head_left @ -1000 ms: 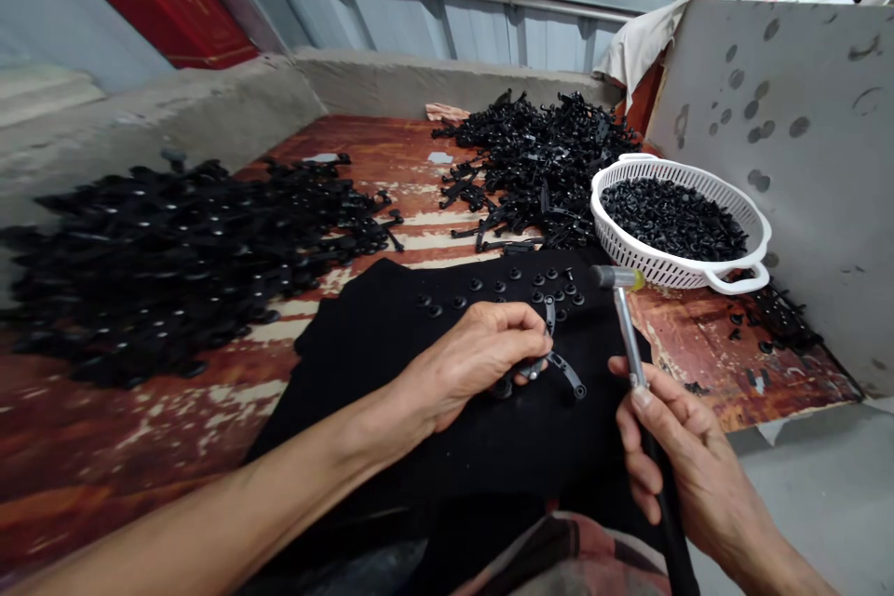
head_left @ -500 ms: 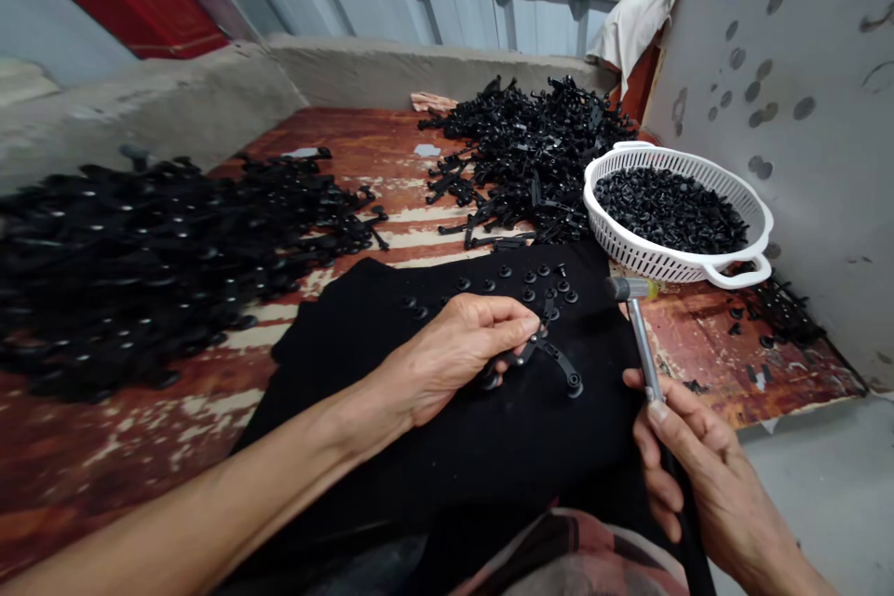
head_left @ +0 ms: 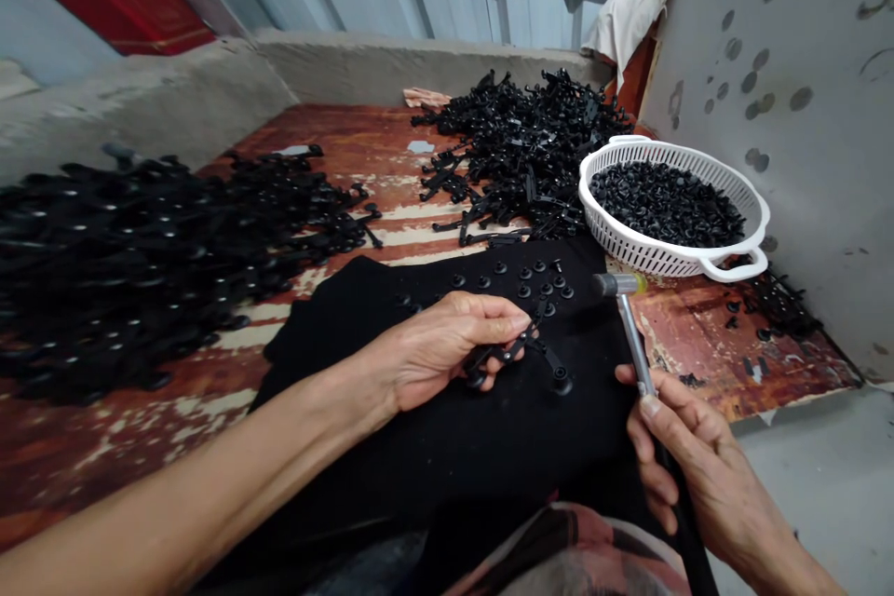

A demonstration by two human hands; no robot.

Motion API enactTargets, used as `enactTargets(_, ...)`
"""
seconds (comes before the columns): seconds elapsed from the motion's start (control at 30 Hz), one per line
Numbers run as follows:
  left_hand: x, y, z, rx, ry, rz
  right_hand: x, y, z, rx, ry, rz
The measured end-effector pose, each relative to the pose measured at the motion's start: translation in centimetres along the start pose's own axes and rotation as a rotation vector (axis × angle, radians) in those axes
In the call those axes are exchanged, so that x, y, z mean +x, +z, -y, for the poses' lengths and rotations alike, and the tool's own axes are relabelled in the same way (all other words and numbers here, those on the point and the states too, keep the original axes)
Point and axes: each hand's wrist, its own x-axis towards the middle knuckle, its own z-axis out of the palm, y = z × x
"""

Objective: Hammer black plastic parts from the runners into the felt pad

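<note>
My left hand [head_left: 447,345] pinches a black plastic bracket with several arms [head_left: 548,356] over a black cloth [head_left: 433,466]. A round foot caps the arm that points to the lower right, and the fingers hide part of the bracket's middle. In my right hand [head_left: 691,447] is a small mallet [head_left: 634,326] with a metal shaft, a dark grip, and a head that is dark at one end and yellow at the other. Its head stays raised right of the bracket, apart from it. Several small round black caps [head_left: 525,291] sit on the cloth just beyond my left hand.
A white slotted basket [head_left: 639,256] full of small black parts stands at the right. Piles of black brackets lie at the left [head_left: 126,270] and the back [head_left: 523,140]. A grey panel [head_left: 824,186] borders the right side, a low concrete ledge [head_left: 363,74] the back.
The bracket in my left hand has turned and tipped slightly, its footed arm shifting left. The mallet stays raised in my right hand. The whole view has shifted a little.
</note>
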Motion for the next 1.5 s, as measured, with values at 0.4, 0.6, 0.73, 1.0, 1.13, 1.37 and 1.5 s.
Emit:
enactTargets(0.4,0.4,0.1,0.2,0.033,-0.005,-0.027,0.2,0.1,0.3,-0.039,-0.006,0.022)
enactTargets(0.6,0.4,0.1,0.1,0.047,-0.018,-0.03,0.2,0.1,0.3,-0.049,-0.002,0.024)
enactTargets(0.73,0.6,0.0,0.2,0.04,-0.018,-0.029,0.1,0.0,0.3,-0.047,0.0,0.03)
enactTargets(1.0,0.4,0.2,0.2,0.045,0.003,-0.058,0.1,0.1,0.4,-0.087,-0.001,0.032)
enactTargets(1.13,0.5,0.4,0.3,0.072,0.039,-0.049,-0.5,-0.1,0.8,-0.29,-0.053,0.013)
enactTargets(1.37,0.9,0.6,0.1,0.022,-0.028,-0.009,0.1,-0.2,2.2,-0.91,-0.751,0.006)
enactTargets(1.5,1.0,0.6,0.3,-0.007,-0.013,0.021,1.3,-0.7,2.5,-1.252,-0.865,0.027)
